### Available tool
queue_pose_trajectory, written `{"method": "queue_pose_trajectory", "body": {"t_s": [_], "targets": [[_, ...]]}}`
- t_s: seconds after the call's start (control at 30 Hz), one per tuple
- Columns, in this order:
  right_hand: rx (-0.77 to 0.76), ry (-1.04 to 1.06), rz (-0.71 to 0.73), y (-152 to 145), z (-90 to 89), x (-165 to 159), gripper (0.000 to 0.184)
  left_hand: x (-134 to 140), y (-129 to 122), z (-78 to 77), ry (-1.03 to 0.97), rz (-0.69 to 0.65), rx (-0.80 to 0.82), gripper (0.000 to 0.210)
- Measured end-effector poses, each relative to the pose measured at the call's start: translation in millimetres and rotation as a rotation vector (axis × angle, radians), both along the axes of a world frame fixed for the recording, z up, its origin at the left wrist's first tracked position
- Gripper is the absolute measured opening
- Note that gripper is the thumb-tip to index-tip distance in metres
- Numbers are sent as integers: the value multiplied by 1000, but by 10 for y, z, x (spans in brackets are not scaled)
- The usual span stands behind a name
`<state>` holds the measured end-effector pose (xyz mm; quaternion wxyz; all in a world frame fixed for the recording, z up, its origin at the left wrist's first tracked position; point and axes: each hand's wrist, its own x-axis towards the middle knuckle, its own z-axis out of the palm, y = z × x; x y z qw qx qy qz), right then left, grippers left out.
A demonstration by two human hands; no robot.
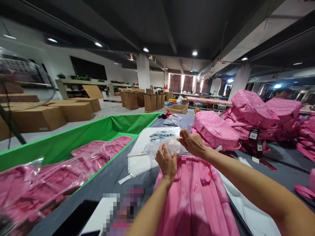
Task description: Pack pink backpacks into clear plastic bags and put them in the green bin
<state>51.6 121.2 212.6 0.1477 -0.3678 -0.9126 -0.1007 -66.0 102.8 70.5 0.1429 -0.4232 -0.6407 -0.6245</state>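
Note:
A pink backpack [190, 193] lies straps-up on the dark table in front of me, its top end away from me. Just past that end, crumpled clear plastic [154, 147], apparently a bag, is between my hands. My left hand [167, 160] has its bent fingers and thumb on the plastic. Pinched at the plastic's far right side is my right hand [192, 142], its fingers closed. Beneath the plastic lies a flat white bag [140, 149] with black lettering. The exact grip of the left fingertips is hard to see.
On the left, a green-lined bin [123, 123] holds several pink backpacks [71, 173] in clear plastic. More pink backpacks [253, 109] with black tags are piled at right. A black phone-like object [76, 218] lies at the near left. Cardboard boxes [44, 116] stand beyond the bin.

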Motion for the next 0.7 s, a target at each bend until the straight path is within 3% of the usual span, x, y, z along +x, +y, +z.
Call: {"method": "queue_pose_trajectory", "body": {"t_s": [0.1, 0.2, 0.3, 0.4, 0.47, 0.57, 0.7], "targets": [[-63, -10, 50, -4, -128, 178, 50, -221, -132, 155, -36, -56, -39, 36], [-209, 248, -174, 219, -299, 490, 33, -338, -581, 174, 19, -52, 24, 39], [-286, 518, -381, 474, -457, 790, 25, -419, -1094, 40, 124, -57, 105, 36], [-368, 719, -475, 637, -615, 870, 26, -586, -1327, -206, 109, -40, 20, 34], [-467, 845, -491, 707, -727, 781, 26, -728, -1277, -354, -117, -51, -130, 30], [-597, 989, -463, 806, -886, 592, 26, -897, -996, -506, -560, -156, -341, 20], [-656, 1092, -407, 962, -1022, 645, 32, -1024, -497, -608, -984, -244, -398, 6]]}}
